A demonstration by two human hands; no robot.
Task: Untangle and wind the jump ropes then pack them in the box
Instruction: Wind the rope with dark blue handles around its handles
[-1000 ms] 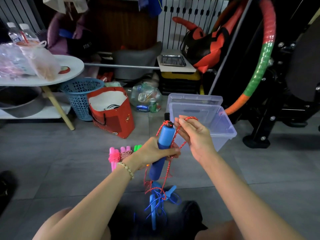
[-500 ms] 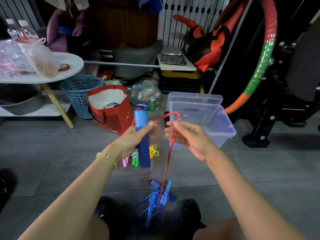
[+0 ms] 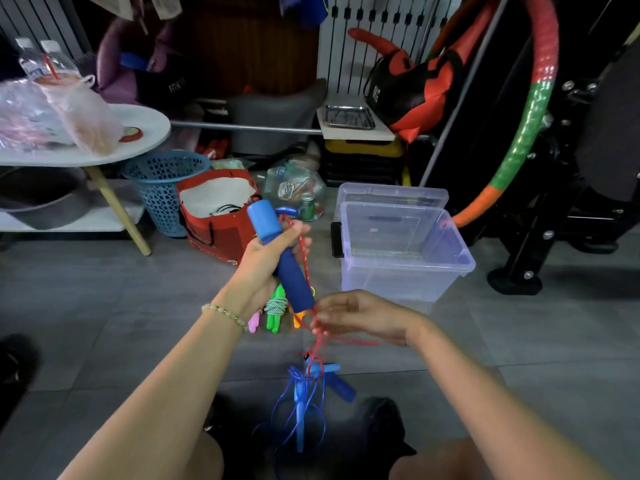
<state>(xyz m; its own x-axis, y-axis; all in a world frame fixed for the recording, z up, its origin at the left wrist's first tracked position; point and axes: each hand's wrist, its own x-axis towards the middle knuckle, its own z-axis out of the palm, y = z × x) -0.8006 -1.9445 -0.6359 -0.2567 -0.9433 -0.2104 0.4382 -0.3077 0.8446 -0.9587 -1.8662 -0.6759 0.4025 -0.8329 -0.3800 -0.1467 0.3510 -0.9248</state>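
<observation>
Right hand (image 3: 360, 315) lowered — pinches one red rope (image 3: 320, 344), left hand (image 3: 265, 263) grips one handle (image 3: 292, 277)

Two hands: left hand (image 3: 266, 265), right hand (image 3: 360, 315). Loose ropes, two: one red rope (image 3: 317, 348), one blue rope (image 3: 293, 375). One blue handle (image 3: 287, 265) held up. Floor handles (image 3: 300, 407), at least two; tangle hides the exact count. Wound bundles (image 3: 276, 306) partly hidden, count unclear. One clear box (image 3: 405, 282), one lid (image 3: 391, 195). One table (image 3: 149, 133) with two bottles (image 3: 55, 58). One basket (image 3: 162, 188), one red bag (image 3: 221, 237), one hoop (image 3: 533, 109), one tray (image 3: 349, 116), one can (image 3: 307, 206).
</observation>
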